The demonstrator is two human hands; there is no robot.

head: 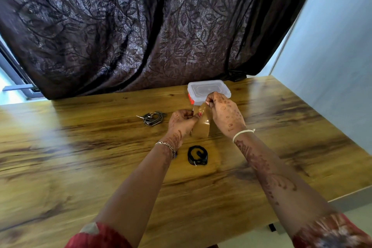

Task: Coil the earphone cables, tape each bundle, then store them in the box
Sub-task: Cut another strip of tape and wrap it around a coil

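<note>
Tape work was the step in hand. A strip of brown tape [201, 127] hung stretched between the two hands above the middle of the wooden table [80, 157]. The right hand [225, 115] pinched its upper end between curled fingertips. The left hand [182, 122] pinched it lower down on the side edge. Whether a roll sat behind the strip could not be told.

Judging by how things lay, the coiling looked finished. The grey earphones [153, 119] lay wound in a loose bundle left of the hands, toward the table's far edge, with the plug sticking out to the left. The black earphones [197, 155] lay coiled nearer the person, between the two forearms. Neither bundle showed any tape around it, so both wraps were probably still to come, and the black coil seemed the handier first one.

The clear plastic box [209, 88] stood at the far edge, just behind the right hand, its lid on and a red latch [190, 99] showing at its left end. Storing had not begun, and the lid would have to come off first.

No brand, label or writing could be read on the box, the tape or the earphones.
</note>
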